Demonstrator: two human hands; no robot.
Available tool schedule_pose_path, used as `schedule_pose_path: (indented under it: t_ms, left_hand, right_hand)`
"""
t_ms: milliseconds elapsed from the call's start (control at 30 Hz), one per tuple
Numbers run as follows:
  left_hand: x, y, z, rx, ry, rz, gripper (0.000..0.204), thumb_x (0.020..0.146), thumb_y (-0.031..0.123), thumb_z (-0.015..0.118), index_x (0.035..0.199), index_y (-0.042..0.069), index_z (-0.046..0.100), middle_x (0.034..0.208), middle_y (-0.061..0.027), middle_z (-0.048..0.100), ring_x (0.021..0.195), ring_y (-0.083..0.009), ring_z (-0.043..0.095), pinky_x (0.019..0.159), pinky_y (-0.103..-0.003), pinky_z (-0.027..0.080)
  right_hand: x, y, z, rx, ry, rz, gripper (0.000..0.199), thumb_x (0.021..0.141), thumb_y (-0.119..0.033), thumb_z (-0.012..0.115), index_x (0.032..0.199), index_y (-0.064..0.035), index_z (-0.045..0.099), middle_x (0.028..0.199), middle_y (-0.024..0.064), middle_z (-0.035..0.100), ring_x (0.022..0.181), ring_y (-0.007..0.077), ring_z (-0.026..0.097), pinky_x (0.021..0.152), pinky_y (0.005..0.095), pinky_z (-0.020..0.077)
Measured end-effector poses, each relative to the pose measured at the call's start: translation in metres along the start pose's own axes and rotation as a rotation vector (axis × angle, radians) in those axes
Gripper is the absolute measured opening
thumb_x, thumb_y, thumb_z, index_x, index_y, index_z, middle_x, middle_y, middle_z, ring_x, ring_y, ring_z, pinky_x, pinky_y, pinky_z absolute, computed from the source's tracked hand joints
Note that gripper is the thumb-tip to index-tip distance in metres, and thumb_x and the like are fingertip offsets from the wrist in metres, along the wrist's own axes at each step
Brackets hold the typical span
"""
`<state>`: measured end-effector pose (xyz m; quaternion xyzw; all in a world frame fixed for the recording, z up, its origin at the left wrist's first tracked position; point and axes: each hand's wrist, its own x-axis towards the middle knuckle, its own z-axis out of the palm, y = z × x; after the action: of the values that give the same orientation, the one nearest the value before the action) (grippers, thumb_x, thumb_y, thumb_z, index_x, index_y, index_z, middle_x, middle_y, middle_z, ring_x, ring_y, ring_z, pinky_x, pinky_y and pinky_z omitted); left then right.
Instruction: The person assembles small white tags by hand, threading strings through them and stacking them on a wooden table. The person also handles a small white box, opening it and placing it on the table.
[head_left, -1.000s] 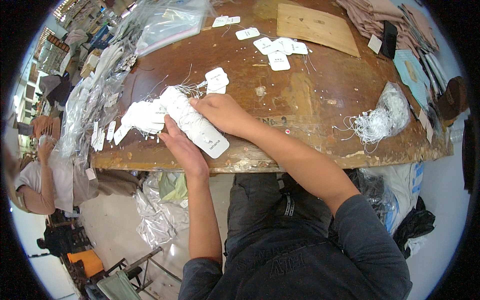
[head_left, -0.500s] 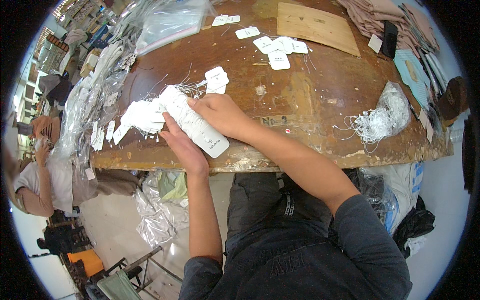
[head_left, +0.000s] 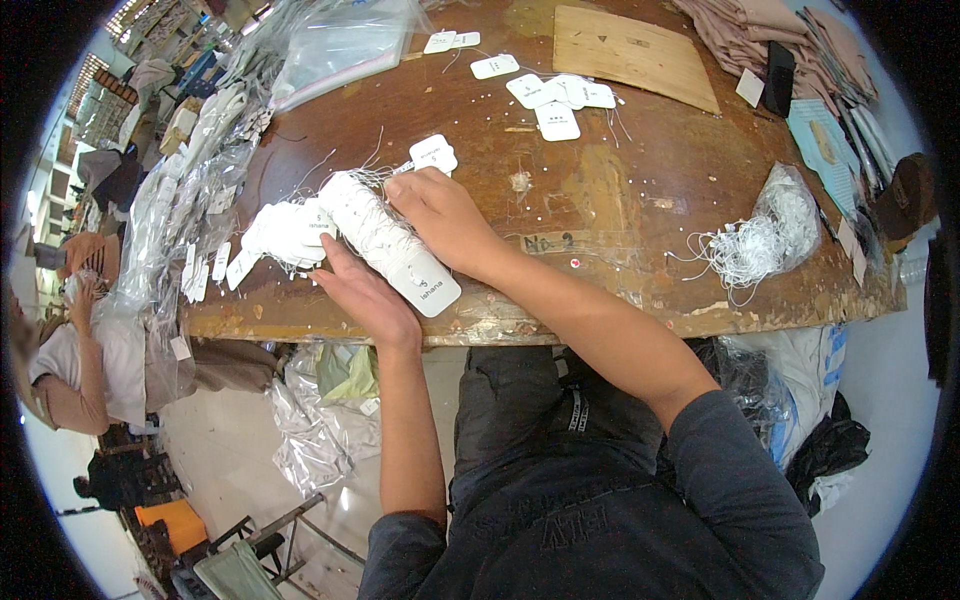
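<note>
A long stack of white hang tags (head_left: 427, 284) wound with white strings (head_left: 365, 215) lies slanting near the table's front edge. My left hand (head_left: 368, 302) rests along its left side, fingers stretched out and thumb apart. At its upper right side is my right hand (head_left: 440, 215), fingers curled and thumb tip beside the strings. What those fingers pinch, if anything, is hidden. Left of the stack spreads a heap of loose hang tags (head_left: 275, 235) with strings. Just beyond my right hand lie a few more tags (head_left: 432, 152).
Scattered tags (head_left: 557, 120) and a thin wooden board (head_left: 640, 55) lie farther back on the brown table (head_left: 600, 230). A clear bag of white strings (head_left: 775, 230) sits at right. Plastic sleeves (head_left: 340, 45) and wrapped garments (head_left: 170, 200) line the left. Another person (head_left: 80, 350) is at far left.
My right thumb has lifted off the stack and moved slightly up, away from me. My left fingers have slid down a little along the stack's side. The stack has barely moved.
</note>
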<state>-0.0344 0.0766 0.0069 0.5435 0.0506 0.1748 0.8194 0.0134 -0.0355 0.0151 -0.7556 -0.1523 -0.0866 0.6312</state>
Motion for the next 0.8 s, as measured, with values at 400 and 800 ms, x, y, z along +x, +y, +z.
schedule_pose_path:
  t_ms: [400,800]
  left_hand:
    - [0.007,-0.002,0.008,-0.087,-0.013,-0.093,0.083,0.101,0.061,0.015,0.153,-0.003,0.008,0.158,-0.0186,0.021,0.144,-0.0281,0.025,0.118,-0.039,0.02]
    - [0.133,0.041,-0.031,0.927,-0.296,0.211,0.062,0.102,0.044,0.04,0.133,-0.008,0.051,0.139,-0.0236,0.051,0.133,-0.0323,0.046,0.11,-0.037,0.032]
  right_hand:
    - [-0.005,0.008,0.025,0.307,-0.186,0.136,0.074,0.103,-0.051,0.031,0.145,0.0107,0.029,0.15,0.0266,0.033,0.142,0.0345,0.03,0.116,0.0379,0.022]
    - [-0.038,-0.021,-0.028,-0.512,-0.265,-0.395,0.052,0.089,-0.021,0.062,0.134,0.0006,0.048,0.137,0.0247,0.044,0.127,0.0391,0.044,0.106,0.0444,0.0367]
